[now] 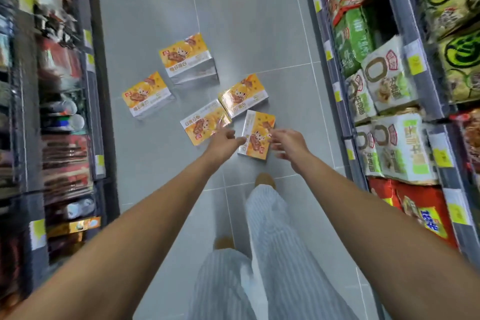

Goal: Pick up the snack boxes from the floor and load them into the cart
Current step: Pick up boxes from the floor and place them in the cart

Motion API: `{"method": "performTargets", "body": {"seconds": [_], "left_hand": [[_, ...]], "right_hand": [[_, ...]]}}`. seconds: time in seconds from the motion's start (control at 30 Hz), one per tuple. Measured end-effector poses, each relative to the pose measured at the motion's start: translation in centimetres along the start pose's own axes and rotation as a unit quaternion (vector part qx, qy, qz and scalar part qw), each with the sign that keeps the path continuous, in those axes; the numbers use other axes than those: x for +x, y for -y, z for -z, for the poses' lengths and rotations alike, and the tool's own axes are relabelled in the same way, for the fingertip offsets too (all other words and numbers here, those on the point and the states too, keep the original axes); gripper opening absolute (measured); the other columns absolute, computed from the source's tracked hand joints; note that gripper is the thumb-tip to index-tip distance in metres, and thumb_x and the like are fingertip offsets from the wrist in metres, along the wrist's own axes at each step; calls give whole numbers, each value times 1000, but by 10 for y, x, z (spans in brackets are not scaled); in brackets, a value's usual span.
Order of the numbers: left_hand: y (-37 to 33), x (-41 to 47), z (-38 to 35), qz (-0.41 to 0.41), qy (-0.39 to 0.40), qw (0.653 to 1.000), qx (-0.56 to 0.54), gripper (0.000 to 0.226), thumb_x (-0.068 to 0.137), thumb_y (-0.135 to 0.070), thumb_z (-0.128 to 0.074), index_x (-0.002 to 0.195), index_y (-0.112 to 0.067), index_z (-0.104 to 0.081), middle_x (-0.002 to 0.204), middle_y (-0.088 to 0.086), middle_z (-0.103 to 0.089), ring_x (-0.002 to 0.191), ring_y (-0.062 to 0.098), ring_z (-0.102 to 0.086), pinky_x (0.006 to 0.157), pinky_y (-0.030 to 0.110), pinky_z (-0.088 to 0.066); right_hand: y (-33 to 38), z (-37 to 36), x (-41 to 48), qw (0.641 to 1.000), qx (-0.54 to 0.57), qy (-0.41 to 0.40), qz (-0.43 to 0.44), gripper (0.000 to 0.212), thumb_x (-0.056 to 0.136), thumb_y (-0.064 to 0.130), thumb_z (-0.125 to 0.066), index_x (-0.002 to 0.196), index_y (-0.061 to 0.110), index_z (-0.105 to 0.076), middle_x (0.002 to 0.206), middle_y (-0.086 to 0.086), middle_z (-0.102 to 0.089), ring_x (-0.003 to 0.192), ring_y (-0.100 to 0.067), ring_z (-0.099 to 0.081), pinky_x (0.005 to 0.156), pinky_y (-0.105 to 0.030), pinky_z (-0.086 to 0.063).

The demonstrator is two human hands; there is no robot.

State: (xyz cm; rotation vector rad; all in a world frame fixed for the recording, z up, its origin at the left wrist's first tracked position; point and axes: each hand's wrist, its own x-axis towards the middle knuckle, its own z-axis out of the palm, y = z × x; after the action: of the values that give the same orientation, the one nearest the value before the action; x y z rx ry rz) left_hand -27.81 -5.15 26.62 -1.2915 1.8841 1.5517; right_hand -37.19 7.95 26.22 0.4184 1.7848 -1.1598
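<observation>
Several orange-and-white snack boxes lie on the grey tiled floor of a shop aisle. The nearest box [257, 134] lies between my hands. My left hand [226, 139] reaches out at its left edge, fingers apart, holding nothing. My right hand [287, 141] hovers at its right edge, fingers spread, also holding nothing. Another box [202, 123] lies just left of my left hand, one [242, 95] behind it, one [146, 95] further left, and the farthest box [188, 57] looks taller than the others. No cart is in view.
Shelves with packaged goods [65, 122] line the left side of the aisle. Shelves with noodle multipacks [389, 138] line the right. My striped trouser legs [262, 254] and shoes stand on the floor [233, 8] below the boxes.
</observation>
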Motion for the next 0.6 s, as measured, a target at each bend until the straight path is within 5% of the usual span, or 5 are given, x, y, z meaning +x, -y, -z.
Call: {"method": "performTargets", "body": {"seconds": [0.1,0.23,0.33,0.5,0.6], "left_hand": [[-5,45,-18,23,14,999,-29,20,92,-21,-58,106,-8,-53,102,7,-46,88,16,-45,66,21,-33],[14,118,-43,70,10,996,-57,64,91,-25,-60,145,-6,-32,140,9,-44,121,19,-48,86,21,-34],[41,172,-63,102,21,991,-84,64,91,-23,-61,145,-7,-30,137,7,-46,107,13,-45,83,21,-34],[97,266,-98,129,44,986,-95,54,93,-20,-59,140,-8,-36,120,-4,-47,101,7,-42,81,19,-36],[134,321,-117,145,38,983,-108,52,92,-15,-59,139,-7,-37,120,-5,-48,99,8,-45,64,15,-41]], "right_hand": [[1,-1,48,1000,2,-8,-17,12,92,10,-54,102,15,-58,68,-1,-57,41,-3,-50,35,-8,-34],[-23,-14,129,999,-13,-19,-40,12,93,17,-57,104,16,-59,74,3,-57,60,-6,-50,45,-14,-38],[-56,-23,190,997,-32,-39,-61,28,89,18,-61,116,14,-59,89,-1,-59,72,-10,-52,55,-19,-36],[-112,-27,293,988,-21,-84,-128,5,91,16,-60,91,16,-54,75,3,-52,61,-6,-44,50,-19,-34],[-150,-37,348,984,-35,-93,-148,17,94,12,-56,79,18,-49,69,5,-46,58,-6,-43,42,-13,-34]]}}
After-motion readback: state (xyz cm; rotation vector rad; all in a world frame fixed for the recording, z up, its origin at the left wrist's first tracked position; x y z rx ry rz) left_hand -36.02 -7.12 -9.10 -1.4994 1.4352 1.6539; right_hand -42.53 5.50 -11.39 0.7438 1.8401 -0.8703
